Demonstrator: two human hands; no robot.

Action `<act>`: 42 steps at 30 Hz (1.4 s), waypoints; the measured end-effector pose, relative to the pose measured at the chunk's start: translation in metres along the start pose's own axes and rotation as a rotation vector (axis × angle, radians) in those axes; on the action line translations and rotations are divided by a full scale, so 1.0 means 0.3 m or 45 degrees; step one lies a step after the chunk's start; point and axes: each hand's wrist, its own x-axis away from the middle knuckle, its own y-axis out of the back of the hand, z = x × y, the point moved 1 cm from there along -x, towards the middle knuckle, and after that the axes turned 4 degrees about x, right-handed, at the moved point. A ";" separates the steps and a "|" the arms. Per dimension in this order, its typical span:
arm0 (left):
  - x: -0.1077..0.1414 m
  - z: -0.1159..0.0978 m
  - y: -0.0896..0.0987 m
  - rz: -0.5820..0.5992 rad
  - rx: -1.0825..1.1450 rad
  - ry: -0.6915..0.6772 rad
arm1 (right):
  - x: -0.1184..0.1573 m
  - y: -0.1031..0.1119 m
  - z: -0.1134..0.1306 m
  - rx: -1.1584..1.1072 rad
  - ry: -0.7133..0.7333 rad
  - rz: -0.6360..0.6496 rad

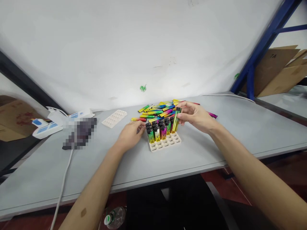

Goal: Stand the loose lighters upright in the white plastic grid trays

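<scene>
A white tray (165,144) with rows of holes sits on the table before me. Lighters with black tops (157,132) stand upright in its back and left rows, while several front-right holes are bare. Between the thumb and fingers of my right hand (195,116) is a green-and-gold lighter (176,121), slightly tilted, its lower end at the tray's right side. My left hand (131,135) rests on the table with curled fingers closed at the tray's left edge, against the lighters there; its fingertips are partly hidden.
Behind the tray lies a loose pile of shiny coloured lighters (158,110). Another white tray (114,118) lies to the left. Farther left are a power strip (64,121), a blurred dark object (80,134) and a white cable (64,179). A wall stands behind the table.
</scene>
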 end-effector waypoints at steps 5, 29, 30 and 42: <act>0.002 -0.001 0.001 0.001 -0.009 0.005 | 0.016 -0.030 0.013 0.159 0.182 -0.053; 0.002 0.011 -0.007 -0.001 0.005 -0.017 | 0.042 -0.049 0.033 0.799 0.611 -0.043; 0.002 0.010 -0.006 -0.002 0.007 -0.019 | 0.042 -0.047 0.034 0.803 0.618 -0.039; 0.001 0.009 -0.007 -0.011 0.013 -0.022 | 0.044 -0.050 0.028 0.937 0.664 0.005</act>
